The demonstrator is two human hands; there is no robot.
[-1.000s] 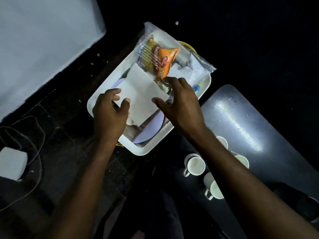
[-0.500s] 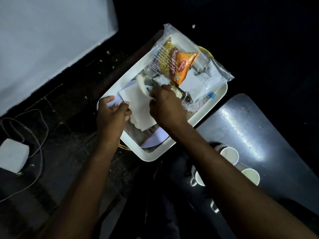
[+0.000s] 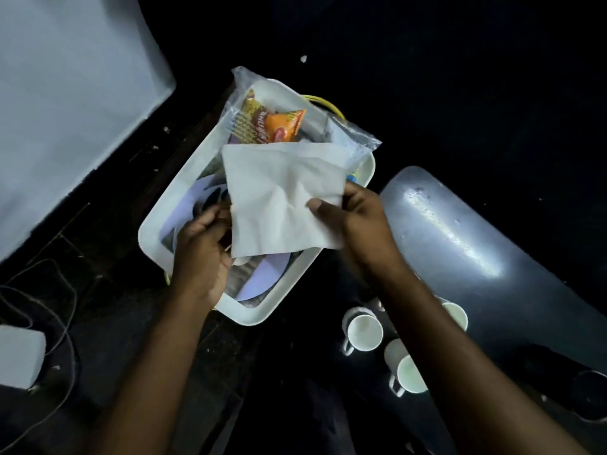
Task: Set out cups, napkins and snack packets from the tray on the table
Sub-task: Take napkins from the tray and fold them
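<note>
We observed the right hand point(image 3: 356, 221) pinching the right edge of a white paper napkin point(image 3: 285, 198), thumb on the top face and the other fingers behind the sheet. The left hand point(image 3: 202, 254) was curled at the napkin's left edge; we could not tell whether its fingers gripped the sheet or only touched it. Half a second earlier the napkin had been a smaller folded piece low in the tray point(image 3: 154, 224), with the right hand closed near the snack packet point(image 3: 277, 128). It was now spread open and lifted above the tray, hiding the tray's middle. The orange snack packet remained inside the clear plastic bag point(image 3: 358, 139) at the tray's far end, partly behind the napkin's upper edge. A lilac plate point(image 3: 262, 280) lay in the tray under the napkin. Three white cups point(image 3: 363, 333) stood on the dark tabletop point(image 3: 460, 244) to the right of the tray, partly behind the right forearm. A white box point(image 3: 19, 356) with cables lay on the floor at left.
</note>
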